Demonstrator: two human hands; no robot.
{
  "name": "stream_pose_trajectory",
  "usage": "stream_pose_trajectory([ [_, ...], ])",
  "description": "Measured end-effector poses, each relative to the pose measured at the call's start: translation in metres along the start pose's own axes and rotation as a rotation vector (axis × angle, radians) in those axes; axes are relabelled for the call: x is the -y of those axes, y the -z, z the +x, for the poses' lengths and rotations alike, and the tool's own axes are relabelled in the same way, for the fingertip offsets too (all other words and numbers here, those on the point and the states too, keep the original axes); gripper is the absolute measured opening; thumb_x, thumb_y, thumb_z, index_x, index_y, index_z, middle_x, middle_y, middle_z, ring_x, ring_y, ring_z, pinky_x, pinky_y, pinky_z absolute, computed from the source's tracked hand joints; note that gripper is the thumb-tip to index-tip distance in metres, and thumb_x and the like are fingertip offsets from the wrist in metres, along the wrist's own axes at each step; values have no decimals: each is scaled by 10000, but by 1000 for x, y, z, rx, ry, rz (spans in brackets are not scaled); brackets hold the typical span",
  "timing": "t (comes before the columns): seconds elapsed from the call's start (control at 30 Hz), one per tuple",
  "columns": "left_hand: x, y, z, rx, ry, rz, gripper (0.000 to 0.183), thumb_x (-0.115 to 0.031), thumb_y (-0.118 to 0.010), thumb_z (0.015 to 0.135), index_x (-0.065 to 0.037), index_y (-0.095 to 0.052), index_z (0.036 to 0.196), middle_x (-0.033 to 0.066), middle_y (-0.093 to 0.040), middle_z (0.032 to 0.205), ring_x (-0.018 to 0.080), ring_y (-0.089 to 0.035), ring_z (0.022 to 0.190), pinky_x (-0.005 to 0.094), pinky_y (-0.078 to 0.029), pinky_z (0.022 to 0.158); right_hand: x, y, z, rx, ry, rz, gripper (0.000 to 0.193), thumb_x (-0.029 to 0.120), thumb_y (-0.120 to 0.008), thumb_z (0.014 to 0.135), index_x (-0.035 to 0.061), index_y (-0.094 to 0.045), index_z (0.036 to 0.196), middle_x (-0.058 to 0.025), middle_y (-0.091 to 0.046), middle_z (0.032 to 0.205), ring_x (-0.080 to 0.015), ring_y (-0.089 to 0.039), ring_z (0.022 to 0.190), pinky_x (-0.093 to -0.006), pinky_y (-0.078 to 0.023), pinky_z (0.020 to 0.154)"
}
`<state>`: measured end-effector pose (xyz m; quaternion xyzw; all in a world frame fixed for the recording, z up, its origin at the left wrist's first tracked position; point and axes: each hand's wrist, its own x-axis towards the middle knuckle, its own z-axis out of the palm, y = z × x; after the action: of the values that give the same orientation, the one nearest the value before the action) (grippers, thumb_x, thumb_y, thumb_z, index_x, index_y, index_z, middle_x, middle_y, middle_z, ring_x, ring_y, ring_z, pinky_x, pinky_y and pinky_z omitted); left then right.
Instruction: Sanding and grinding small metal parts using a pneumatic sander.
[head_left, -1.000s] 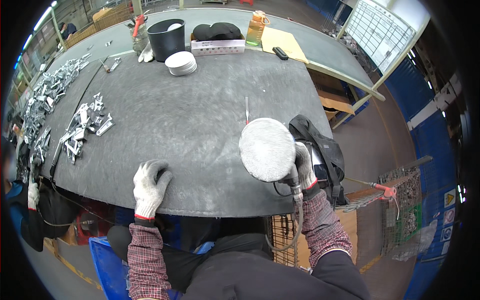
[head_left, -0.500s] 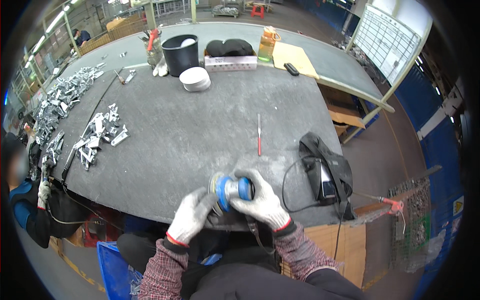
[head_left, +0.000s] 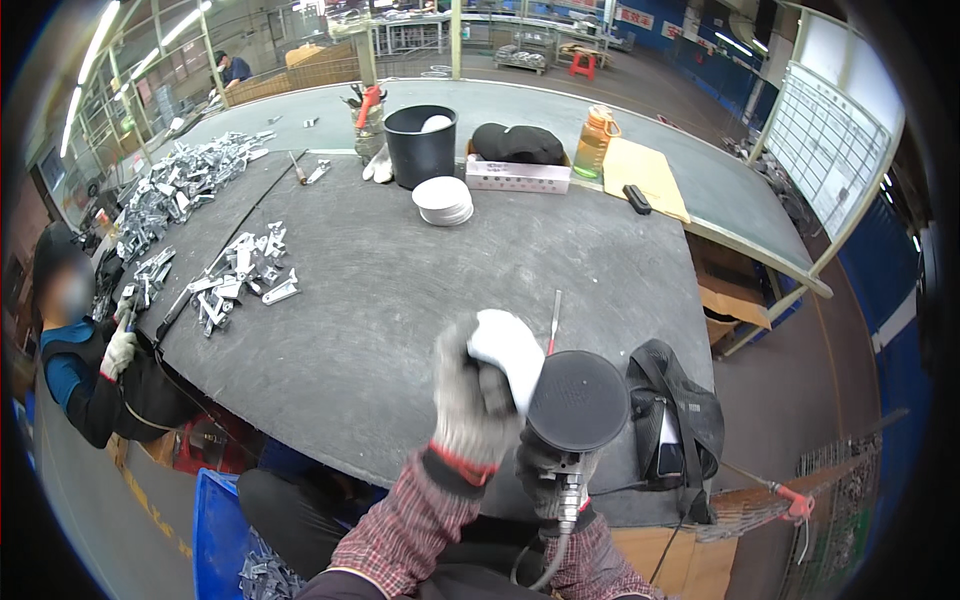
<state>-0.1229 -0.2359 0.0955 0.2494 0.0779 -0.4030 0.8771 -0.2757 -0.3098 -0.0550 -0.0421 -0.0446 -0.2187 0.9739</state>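
Note:
My right hand (head_left: 540, 478), gloved, is wrapped around an air-powered disc sander and largely hidden below it. The sander's round black pad (head_left: 578, 402) faces up, with a metal hose fitting (head_left: 569, 505) on the near side. In my gloved left hand (head_left: 465, 400), fingers curled, is a bent white sanding disc (head_left: 508, 350), close beside the pad's left edge. Motion blurs this hand slightly. Behind the disc lies a thin tool with a red handle (head_left: 552, 335), partly covered.
Metal parts lie in a small pile (head_left: 245, 270) and a large heap (head_left: 190, 185) at left. White discs (head_left: 442, 202) are stacked by a black bucket (head_left: 421, 150). A black bag (head_left: 690, 430) sits at right. A co-worker (head_left: 75, 340) works at the left edge.
The sander has turned from sideways to pad up and moved right. My left hand has come off it and now grips a white disc. The whole view has shifted.

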Motion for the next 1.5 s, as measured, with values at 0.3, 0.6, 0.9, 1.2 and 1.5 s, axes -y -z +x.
stream_pose_trajectory([
  [0.3,-187,-58,160,-219,-1076,1154,342,-297,-687,1093,40,-725,1139,68,-759,865,130,-702,705,333,-555,633,47,-63,-34,-525,-383,-1296,714,45,-830,861,25,-587,1532,-132,-735,1105,-169,-740,776,-310,-625,688],
  [0.6,-289,-113,381,-616,-1243,2361,333,-222,-537,1116,-128,-764,1340,224,-781,1331,456,-774,1192,549,-611,1068,27,-79,-30,-442,-213,-1443,705,210,-925,846,-12,-655,1458,-194,-760,1383,-321,-688,1349,-459,-498,1212],
  [0.9,-208,-84,340,-40,-551,2459,502,-355,-789,1034,-172,-692,1492,150,-650,1583,421,-607,1467,526,-553,1172,35,-52,-38,-342,-124,-1569,779,167,-916,792,-42,-639,1490,-221,-748,1407,-340,-703,1334,-471,-529,1178],
  [1.2,-248,-24,353,316,-389,2477,404,-322,-810,988,-125,-822,1341,133,-822,1309,316,-747,1299,445,-561,1124,29,-54,-33,-383,-161,-1392,855,244,-941,756,-14,-622,1507,-161,-731,1411,-285,-659,1339,-444,-490,1202],
  [1.5,-228,16,272,-406,-947,1380,339,-165,-704,1010,52,-752,1266,230,-815,1084,354,-804,1114,474,-616,914,27,-35,-40,-374,-76,-1385,848,198,-931,770,-6,-609,1528,-131,-740,1289,-220,-708,1094,-367,-596,953],
])
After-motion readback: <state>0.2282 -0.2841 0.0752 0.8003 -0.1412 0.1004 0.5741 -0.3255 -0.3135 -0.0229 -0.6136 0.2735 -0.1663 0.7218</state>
